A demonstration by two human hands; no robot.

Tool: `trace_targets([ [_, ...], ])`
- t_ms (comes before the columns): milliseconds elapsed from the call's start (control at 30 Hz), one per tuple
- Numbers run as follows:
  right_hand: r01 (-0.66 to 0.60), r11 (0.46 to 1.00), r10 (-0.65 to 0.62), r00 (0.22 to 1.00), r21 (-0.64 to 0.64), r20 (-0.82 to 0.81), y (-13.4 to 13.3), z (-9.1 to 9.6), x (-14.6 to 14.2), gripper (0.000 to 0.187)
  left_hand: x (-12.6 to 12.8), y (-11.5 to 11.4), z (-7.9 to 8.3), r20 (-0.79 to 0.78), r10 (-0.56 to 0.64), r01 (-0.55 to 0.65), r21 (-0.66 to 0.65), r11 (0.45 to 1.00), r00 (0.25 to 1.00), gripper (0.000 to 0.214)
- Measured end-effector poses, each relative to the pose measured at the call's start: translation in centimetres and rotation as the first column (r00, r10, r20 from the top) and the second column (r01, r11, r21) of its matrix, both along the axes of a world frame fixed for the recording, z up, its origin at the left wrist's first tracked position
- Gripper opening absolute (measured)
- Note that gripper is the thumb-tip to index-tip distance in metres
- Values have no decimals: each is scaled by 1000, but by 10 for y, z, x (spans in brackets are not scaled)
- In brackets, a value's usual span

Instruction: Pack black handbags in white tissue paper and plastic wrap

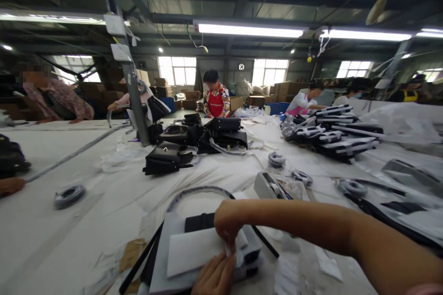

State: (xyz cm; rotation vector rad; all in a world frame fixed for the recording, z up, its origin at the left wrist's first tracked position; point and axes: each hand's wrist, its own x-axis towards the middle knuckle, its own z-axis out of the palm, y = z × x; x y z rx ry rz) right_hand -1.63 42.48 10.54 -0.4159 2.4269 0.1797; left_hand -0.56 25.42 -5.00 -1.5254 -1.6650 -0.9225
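A black handbag [254, 258] lies in front of me, with a pale sheet and a white foam sheet [190, 251] over it. Its handle [199, 189], wrapped in clear plastic, arches up at the far side, and black straps stick out on both sides. My left hand [215, 274] rests on the white sheet with its fingers stretched out. Just beyond those fingertips, my right hand [228, 223] reaches in from the right with its fingers pinched together at a whitish translucent wrapping piece [238, 258]. The fingertips partly hide what they pinch.
A grey tape dispenser [268, 186] stands beyond my right forearm. Black bags [168, 156] sit mid-table, and wrapped bags [332, 131] are piled at right. Rolled grey coils [69, 196] lie about. A metal post [133, 83] rises at left. Co-workers [216, 97] are across the table.
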Motion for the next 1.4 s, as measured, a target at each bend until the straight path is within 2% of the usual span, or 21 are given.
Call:
trace_targets([
  [100,6,1000,-6,1000,-9,-2,5,-4,-3,14,4,-5,14,31,-6,6,-13,1000,1000,32],
  [233,14,1000,-12,994,15,-109,16,-7,-4,39,11,-10,32,87,-11,21,-107,994,996,28],
  [300,46,999,-44,986,8,-162,23,-9,-4,45,12,-12,35,103,-13,28,-146,989,995,26],
  [400,142,987,-153,976,-82,-155,37,-13,-5,41,13,-13,36,117,-11,29,-160,987,993,25],
  [533,329,919,-367,914,-216,-173,57,-17,-5,36,13,-12,35,123,-6,28,-174,984,992,24],
  [700,400,866,-486,815,-301,-315,58,-11,10,27,13,-13,34,97,1,14,-153,988,995,27],
  [800,381,847,-523,722,-371,-453,44,-22,31,36,12,-12,30,68,6,2,-117,993,998,29],
  [900,338,824,-544,696,-455,-469,35,-47,48,58,10,-9,26,50,3,1,-86,996,999,30],
  [933,336,809,-561,686,-483,-463,34,-55,50,59,10,-9,26,50,2,2,-78,997,999,30],
  [1000,345,775,-604,649,-529,-462,35,-66,49,43,9,-8,25,52,-1,5,-72,997,999,30],
  [1067,351,757,-630,613,-550,-476,34,-66,45,31,9,-8,26,54,-2,6,-77,997,999,31],
  [1167,320,743,-651,549,-588,-524,21,-56,53,30,9,-9,27,85,-3,11,-90,996,996,33],
  [1267,197,716,-669,467,-670,-578,-1,-57,87,30,9,-11,31,147,-35,53,-116,992,988,43],
  [1333,120,707,-656,479,-696,-583,-14,-68,116,37,9,-13,37,220,-75,109,-143,984,973,50],
  [1400,106,743,-602,538,-661,-590,-21,-84,139,62,7,-17,47,309,-101,160,-173,972,946,50],
])
